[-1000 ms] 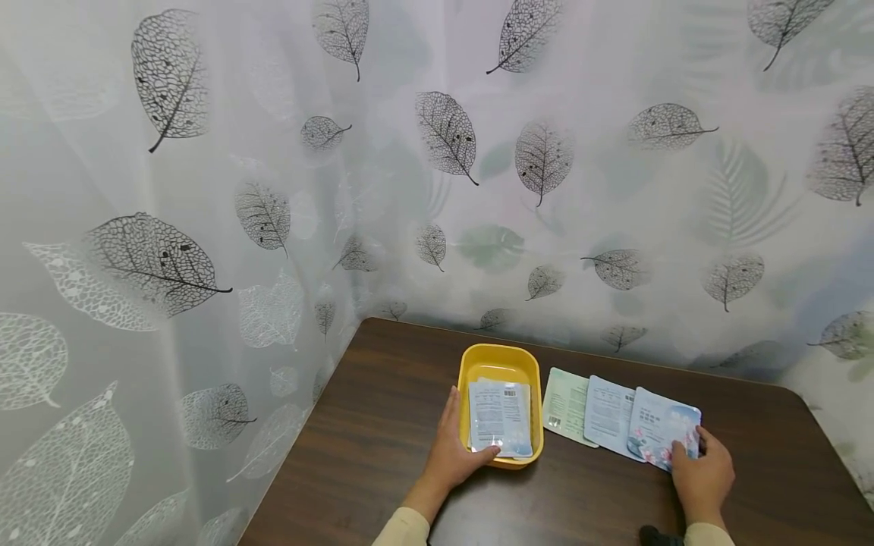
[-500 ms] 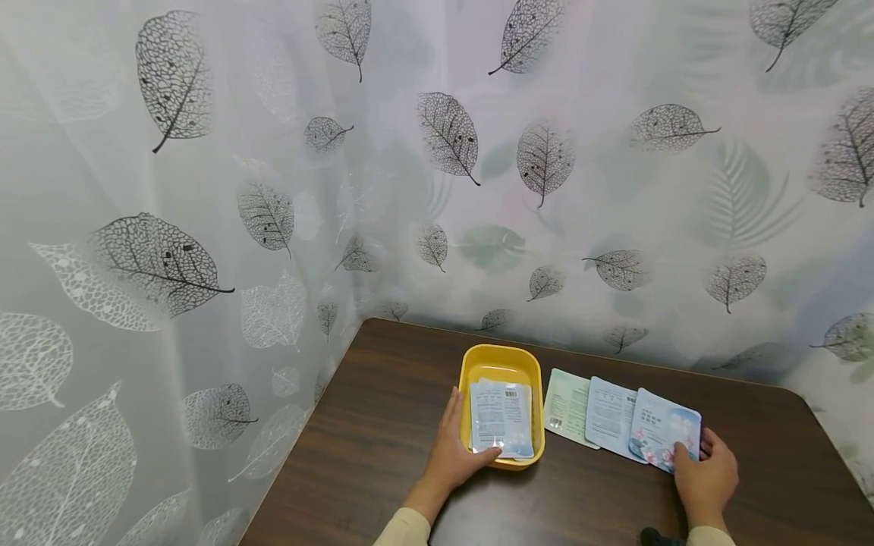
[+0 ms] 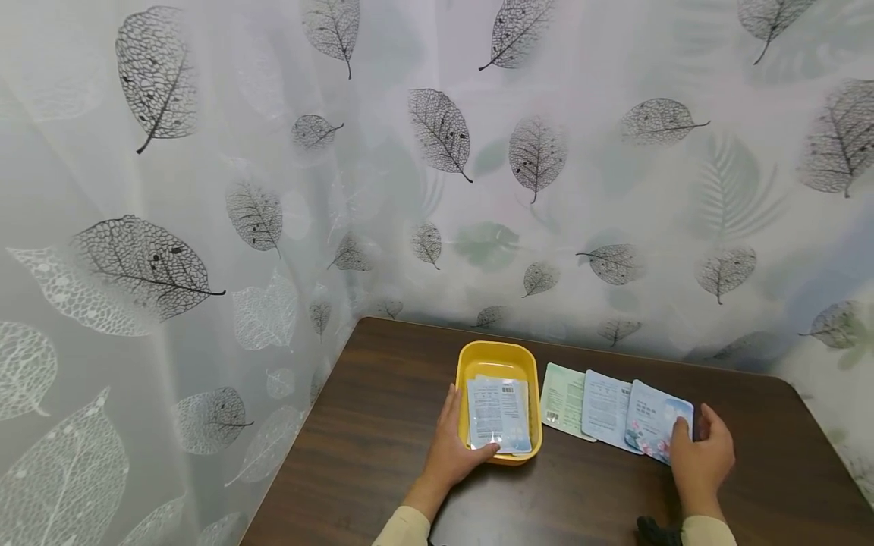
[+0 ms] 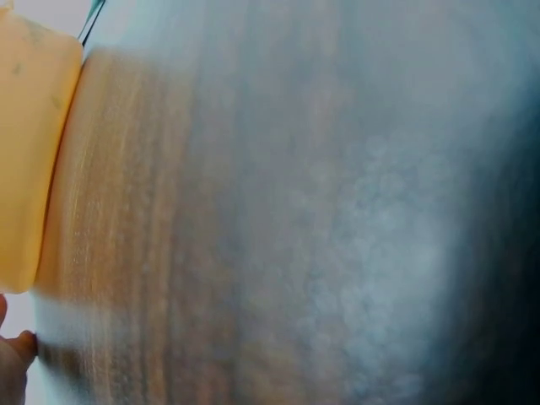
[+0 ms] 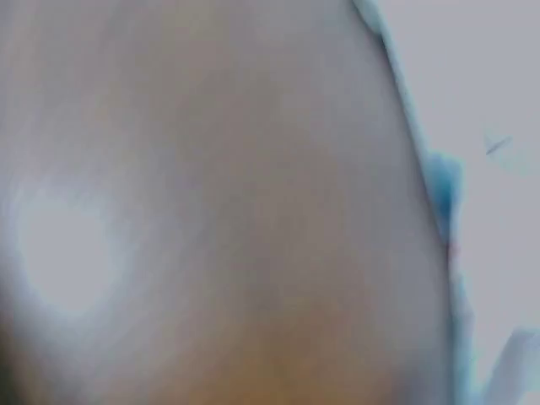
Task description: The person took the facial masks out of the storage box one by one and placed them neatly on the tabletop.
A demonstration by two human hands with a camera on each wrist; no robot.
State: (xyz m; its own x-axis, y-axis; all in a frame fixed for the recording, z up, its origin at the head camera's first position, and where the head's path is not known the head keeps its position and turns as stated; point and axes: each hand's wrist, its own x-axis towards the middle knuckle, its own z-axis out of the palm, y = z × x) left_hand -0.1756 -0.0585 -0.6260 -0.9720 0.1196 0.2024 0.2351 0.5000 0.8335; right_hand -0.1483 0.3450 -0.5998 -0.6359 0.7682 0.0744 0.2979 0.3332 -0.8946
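My left hand (image 3: pixel 452 449) grips the near left corner of a yellow plastic basket (image 3: pixel 500 348), fingers along its side and thumb at the front rim. Inside lies a pile of flat facial mask packets (image 3: pixel 495 413), printed backs up. To the right, a flowered pale blue mask packet (image 3: pixel 657 417) lies on the table, overlapping a plain blue packet (image 3: pixel 602 409). My right hand (image 3: pixel 703 453) has its thumb over the flowered packet's right part, with the forefinger spread apart beyond the edge. The left wrist view shows the basket's wall (image 4: pixel 34 160).
A green packet (image 3: pixel 565 398) lies between the basket and the blue packets, partly covered by the plain blue one. All stand on a dark brown wooden table (image 3: pixel 369 409). A leaf-patterned curtain (image 3: pixel 382 167) hangs behind and to the left. The right wrist view is blurred.
The right forefinger has spread away from the flowered packet's edge, and that packet sits slightly farther left. My left hand keeps its place on the basket. The head view has shifted a little.
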